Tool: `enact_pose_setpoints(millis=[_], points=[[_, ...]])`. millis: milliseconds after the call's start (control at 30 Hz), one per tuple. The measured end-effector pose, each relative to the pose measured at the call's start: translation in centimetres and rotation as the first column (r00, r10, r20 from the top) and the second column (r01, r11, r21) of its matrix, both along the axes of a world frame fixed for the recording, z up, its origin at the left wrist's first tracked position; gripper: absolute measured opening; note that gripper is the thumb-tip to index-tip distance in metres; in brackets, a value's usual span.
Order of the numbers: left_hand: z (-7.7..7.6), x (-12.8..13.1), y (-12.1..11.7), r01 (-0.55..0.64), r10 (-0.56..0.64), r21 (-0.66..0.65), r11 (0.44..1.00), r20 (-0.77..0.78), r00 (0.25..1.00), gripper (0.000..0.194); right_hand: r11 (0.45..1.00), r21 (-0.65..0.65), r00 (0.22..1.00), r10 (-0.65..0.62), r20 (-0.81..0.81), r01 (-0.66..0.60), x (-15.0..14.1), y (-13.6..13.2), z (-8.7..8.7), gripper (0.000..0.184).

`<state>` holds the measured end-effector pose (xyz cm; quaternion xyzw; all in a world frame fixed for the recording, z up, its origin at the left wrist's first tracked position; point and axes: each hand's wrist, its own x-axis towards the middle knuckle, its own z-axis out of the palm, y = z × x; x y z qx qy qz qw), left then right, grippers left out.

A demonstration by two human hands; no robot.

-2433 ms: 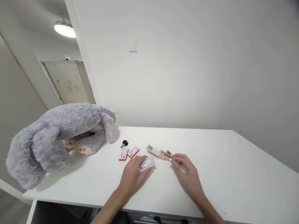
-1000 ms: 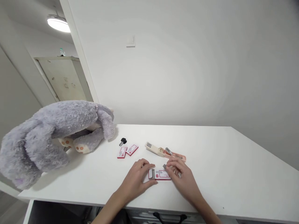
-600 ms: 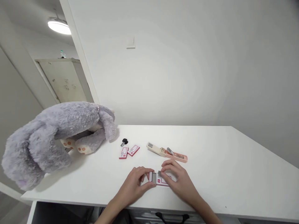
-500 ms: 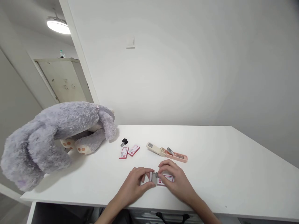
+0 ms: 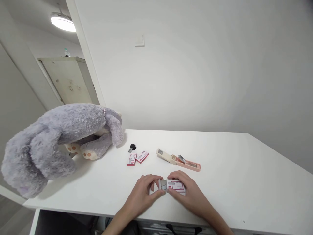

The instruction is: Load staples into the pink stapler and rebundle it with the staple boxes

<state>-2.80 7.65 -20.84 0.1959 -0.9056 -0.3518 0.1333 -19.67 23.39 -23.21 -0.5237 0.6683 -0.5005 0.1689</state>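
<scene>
White tabletop [image 5: 232, 176] fills the lower part of the frame, its front edge running along the bottom above a dark handle [image 5: 170, 227]. Just behind that edge, at the lower centre, the left hand [image 5: 144, 193] pinches the inner tray end of a small white and red box [image 5: 177, 185] between thumb and fingers. At the opposite end, the right hand [image 5: 190, 193] is closed around the printed sleeve, thumb on the near side and fingers on the far side. Between the hands the box stands partly open, with grey showing in the tray; its contents are too small to make out fully. Farther back, right of centre, lies an opened stapler [image 5: 192, 165], cream at its left part and pink at its right, with a metal piece tilted up near the middle. Left of it are two similar boxes [image 5: 131, 159] [image 5: 142, 156], lying close together, and just behind them a small black and silver item [image 5: 132, 147]. A large grey-lilac plush toy [image 5: 75, 122] drapes over the left side. Beyond rises a pale wall [image 5: 207, 71] bearing a switch [image 5: 140, 40]; at the upper left, a cabinet [image 5: 68, 80] holds a bottle [image 5: 66, 52] beneath a lit ceiling lamp [image 5: 63, 24].
</scene>
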Motion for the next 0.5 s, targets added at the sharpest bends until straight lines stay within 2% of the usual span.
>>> enact_pose_setpoints(millis=[100, 167, 267, 500], points=[[-0.13, 0.11, 0.03, 0.025, -0.025, 0.022, 0.999, -0.018, 1.0, 0.042, 0.998, 0.043, 0.998, 0.038, -0.052, -0.036, 0.2, 0.08, 0.03, 0.025], [-0.12, 0.17, 0.09, 0.023, -0.022, 0.031, 0.999, -0.028, 0.999, 0.034, 0.997, 0.051, 0.997, 0.061, -0.055, -0.058, 0.26, 0.12, 0.14, 0.024], [0.07, 0.14, 0.19, 0.027, -0.027, 0.011, 1.0, -0.03, 0.999, 0.021, 0.996, 0.065, 0.997, 0.069, -0.024, -0.067, 0.23, 0.16, 0.21, 0.027], [0.16, -0.34, 0.37, 0.046, -0.045, -0.033, 0.998, 0.01, 0.999, 0.015, 0.993, 0.098, 0.997, 0.06, 0.056, -0.065, 0.17, -0.02, -0.37, 0.035]])
